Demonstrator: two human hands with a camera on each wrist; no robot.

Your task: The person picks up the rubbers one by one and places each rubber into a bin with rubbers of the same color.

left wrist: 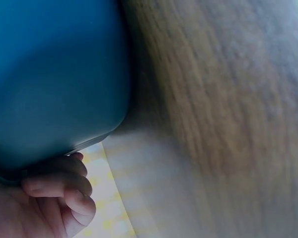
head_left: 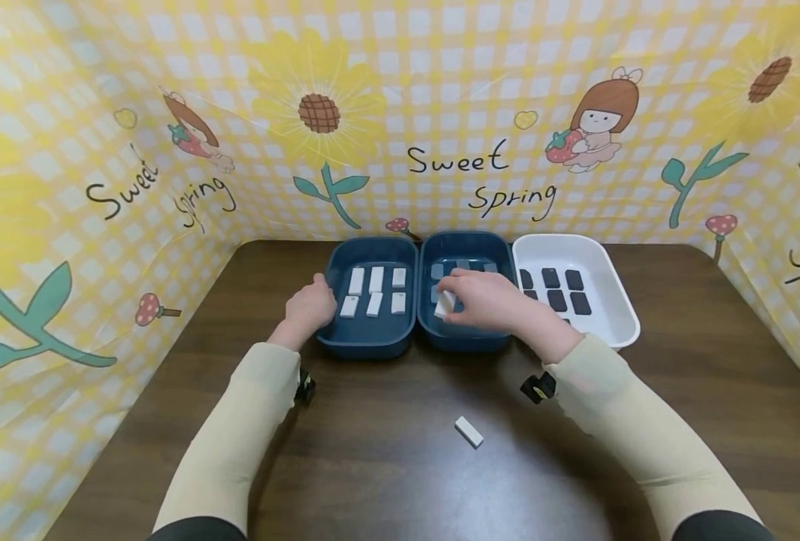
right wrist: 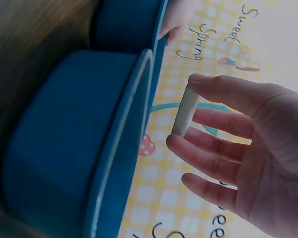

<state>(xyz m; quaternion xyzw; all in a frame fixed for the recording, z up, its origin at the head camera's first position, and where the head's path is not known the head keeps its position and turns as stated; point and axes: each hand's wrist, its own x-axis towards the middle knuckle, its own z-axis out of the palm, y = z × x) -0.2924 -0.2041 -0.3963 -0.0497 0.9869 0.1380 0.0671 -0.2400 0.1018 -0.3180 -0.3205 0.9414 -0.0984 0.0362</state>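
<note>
Fingers curled, my left hand (head_left: 309,306) grips the left rim of the left dark blue bin (head_left: 366,350). The left wrist view shows those fingers bent at the bin's edge. In that bin lie several white rectangular blocks (head_left: 376,279) in two rows. My right hand (head_left: 486,300) pinches a white block (right wrist: 186,110) between thumb and fingertips, above the middle blue bin (head_left: 463,343). Several grey-blue blocks (head_left: 437,271) lie inside this bin, partly hidden by the hand.
To the right stands a white bin (head_left: 621,324) with several black blocks (head_left: 556,300), some behind the right wrist. A single white block (head_left: 469,432) lies on the brown wooden table (head_left: 372,451), nearer the front. A yellow checked cloth (head_left: 440,90) hangs behind and at the sides.
</note>
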